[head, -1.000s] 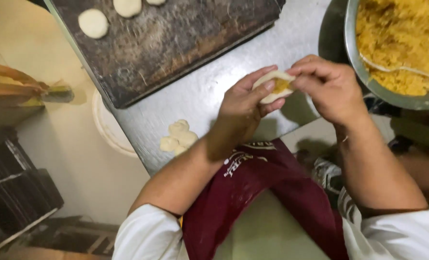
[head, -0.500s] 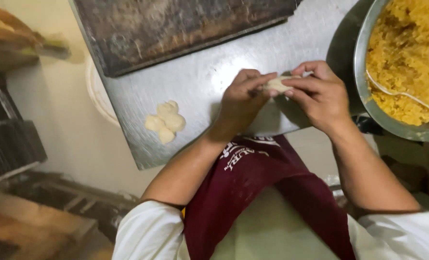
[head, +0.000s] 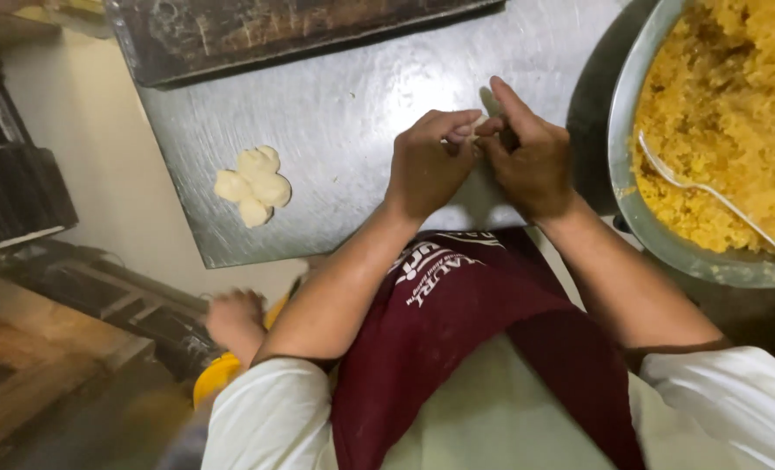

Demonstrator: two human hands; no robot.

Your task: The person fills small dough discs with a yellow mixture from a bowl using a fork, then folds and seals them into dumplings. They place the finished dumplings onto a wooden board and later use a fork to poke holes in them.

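- Where both hands meet above the steel table (head: 361,96), left hand (head: 426,165) and right hand (head: 531,157) pressed fingertip to fingertip, fingers curled shut around something almost wholly hidden; cannot tell what.
- Well left of the hands, on the same table: pale dough pieces (head: 253,185), smooth, rounded, clustered and touching.
- Right of the hands: metal bowl (head: 640,226) heaped with crumbly yellow filling (head: 735,113), spoon (head: 709,196) lying in it.
- Beyond the hands: dark tray (head: 257,35).

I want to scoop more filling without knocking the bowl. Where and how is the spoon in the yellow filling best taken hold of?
Grip the spoon by the bare far end of its thin handle, near the metal bowl's lower right rim. Its head is sunk in the yellow filling and the handle slants up clear of it. The right hand, nearest, would probably come in from above that rim.
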